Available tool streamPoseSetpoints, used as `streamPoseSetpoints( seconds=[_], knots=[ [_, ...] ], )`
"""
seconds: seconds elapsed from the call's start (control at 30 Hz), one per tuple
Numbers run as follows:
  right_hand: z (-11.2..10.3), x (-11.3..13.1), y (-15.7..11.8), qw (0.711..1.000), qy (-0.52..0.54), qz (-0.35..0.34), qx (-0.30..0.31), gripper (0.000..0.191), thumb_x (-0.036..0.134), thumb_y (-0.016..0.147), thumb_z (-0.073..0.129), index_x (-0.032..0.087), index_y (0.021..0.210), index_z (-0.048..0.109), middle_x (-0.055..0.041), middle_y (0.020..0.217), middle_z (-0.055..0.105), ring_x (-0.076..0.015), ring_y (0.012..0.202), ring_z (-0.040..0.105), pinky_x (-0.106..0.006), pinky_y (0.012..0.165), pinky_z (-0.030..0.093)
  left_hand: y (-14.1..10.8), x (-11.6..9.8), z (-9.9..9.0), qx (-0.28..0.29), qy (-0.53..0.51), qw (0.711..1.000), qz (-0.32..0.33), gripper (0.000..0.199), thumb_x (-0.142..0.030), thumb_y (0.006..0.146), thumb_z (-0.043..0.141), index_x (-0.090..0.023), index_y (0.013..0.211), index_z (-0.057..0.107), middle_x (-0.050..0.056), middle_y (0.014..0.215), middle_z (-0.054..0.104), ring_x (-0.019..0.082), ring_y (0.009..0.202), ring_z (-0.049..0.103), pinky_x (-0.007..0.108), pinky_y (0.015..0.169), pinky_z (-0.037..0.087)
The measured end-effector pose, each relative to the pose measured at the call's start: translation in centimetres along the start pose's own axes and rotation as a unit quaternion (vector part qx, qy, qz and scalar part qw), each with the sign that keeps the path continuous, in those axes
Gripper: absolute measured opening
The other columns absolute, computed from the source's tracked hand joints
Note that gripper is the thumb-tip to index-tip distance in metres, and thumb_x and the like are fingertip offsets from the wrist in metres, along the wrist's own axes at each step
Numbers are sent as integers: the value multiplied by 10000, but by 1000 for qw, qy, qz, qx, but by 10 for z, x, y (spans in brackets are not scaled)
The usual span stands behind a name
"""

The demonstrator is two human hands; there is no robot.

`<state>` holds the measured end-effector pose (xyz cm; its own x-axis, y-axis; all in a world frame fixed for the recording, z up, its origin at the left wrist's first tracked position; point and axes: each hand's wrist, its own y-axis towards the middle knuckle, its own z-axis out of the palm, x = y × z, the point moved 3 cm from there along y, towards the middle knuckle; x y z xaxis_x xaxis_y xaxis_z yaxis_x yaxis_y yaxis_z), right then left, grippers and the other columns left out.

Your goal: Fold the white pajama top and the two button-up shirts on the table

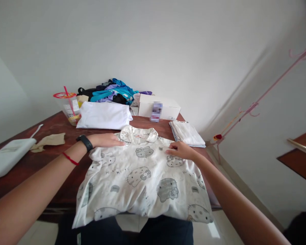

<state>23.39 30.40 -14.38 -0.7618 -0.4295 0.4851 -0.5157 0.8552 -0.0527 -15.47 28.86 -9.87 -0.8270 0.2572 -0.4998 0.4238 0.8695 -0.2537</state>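
Observation:
A white collared shirt (153, 173) printed with grey cat faces lies spread over the table's front edge. Its collar points to the back, and the lower hem hangs above my lap. My left hand (107, 139) rests flat on the shirt's left shoulder beside the collar, fingers stretched out. On the opposite shoulder, my right hand (180, 149) has its fingers curled and its thumb close to them, at the cloth. The fingertips there are partly hidden.
Behind the shirt are a folded white cloth (104, 115), a white box (159, 105) and a heap of clothes (114, 92). A plastic cup (70, 107) with a straw stands left. Folded garments (187, 133) lie right, and a white device (10, 154) far left. A pink rack (255, 105) leans rightward.

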Motion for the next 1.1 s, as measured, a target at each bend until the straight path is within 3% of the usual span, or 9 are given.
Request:
streamPoseSetpoints(
  seconds=[0.13, 0.27, 0.4, 0.53, 0.63, 0.73, 0.83, 1.0, 1.1],
  knots=[
    [-13, 0, -8, 997, -22, -16, 70, 498, 675, 796, 664, 190, 709, 592, 15, 681, 577, -146, 642, 488, -271, 584, 314, 19, -7, 6, 53, 61, 997, -20, 508, -614, 796, 636, -129, 643, 640, -3, 580, 547, 118, 561, 449, 240, 565, 347],
    [-22, 5, -17, 996, -14, -15, 87, 430, 614, 819, 663, 192, 749, 621, -2, 716, 624, -159, 661, 523, -276, 593, 334, 22, -3, 7, 50, 14, 999, 12, 456, -506, 707, 729, -118, 944, 700, -4, 761, 661, 154, 721, 571, 210, 648, 404],
    [-32, 13, -21, 998, -8, -8, 55, 357, 551, 830, 663, 196, 797, 661, -20, 745, 653, -174, 676, 545, -283, 592, 354, 13, -11, -2, 76, -87, 991, 67, 474, -465, 714, 733, -165, 1074, 658, 55, 1012, 719, 214, 897, 657, 248, 765, 491],
    [-45, 26, -32, 1000, -13, -7, -3, 277, 478, 857, 666, 202, 842, 673, -24, 767, 668, -186, 696, 580, -292, 629, 403, -14, -39, -21, 7, -78, 987, 139, 300, -389, 803, 644, -163, 994, 696, 69, 1111, 735, 227, 1062, 667, 291, 952, 490],
    [-52, 40, -57, 993, -16, -65, -94, 231, 427, 893, 666, 197, 869, 665, -53, 914, 679, -196, 797, 619, -304, 720, 455, -53, -62, -23, -43, -44, 984, 165, 263, -299, 890, 529, -180, 966, 751, 58, 1160, 757, 227, 1141, 668, 331, 1044, 465],
    [-41, 49, -91, 979, -11, -129, -158, 157, 342, 933, 639, 187, 913, 657, -83, 1029, 661, -200, 869, 632, -312, 767, 480, -97, -74, -4, -61, 37, 977, 199, 407, -131, 920, 431, -271, 1059, 786, -7, 1347, 683, 198, 1232, 637, 342, 1091, 440],
    [-14, 50, -117, 978, -22, -126, -163, 94, 194, 892, 641, 189, 985, 633, -77, 1040, 658, -219, 933, 635, -313, 788, 482, -126, -68, 33, -100, 177, 961, 185, 586, -14, 881, 436, -388, 1231, 721, -39, 1438, 612, 200, 1177, 675, 338, 1013, 497],
    [22, 58, -125, 990, -88, -61, -87, 79, 145, 839, 646, 195, 867, 593, -46, 930, 651, -211, 826, 630, -282, 712, 437, -130, -58, 83, -123, 232, 948, 179, 761, -12, 872, 462, -411, 1520, 435, 2, 1254, 714, 192, 973, 731, 255, 804, 533],
    [20, 71, -116, 994, -90, -32, -62, 196, 376, 876, 700, 204, 934, 625, -69, 983, 683, -244, 882, 647, -298, 735, 431, -123, -68, 85, -148, 228, 946, 176, 620, -90, 889, 525, -365, 1445, 545, 33, 1172, 713, 221, 1001, 701, 281, 843, 517]
  ],
)
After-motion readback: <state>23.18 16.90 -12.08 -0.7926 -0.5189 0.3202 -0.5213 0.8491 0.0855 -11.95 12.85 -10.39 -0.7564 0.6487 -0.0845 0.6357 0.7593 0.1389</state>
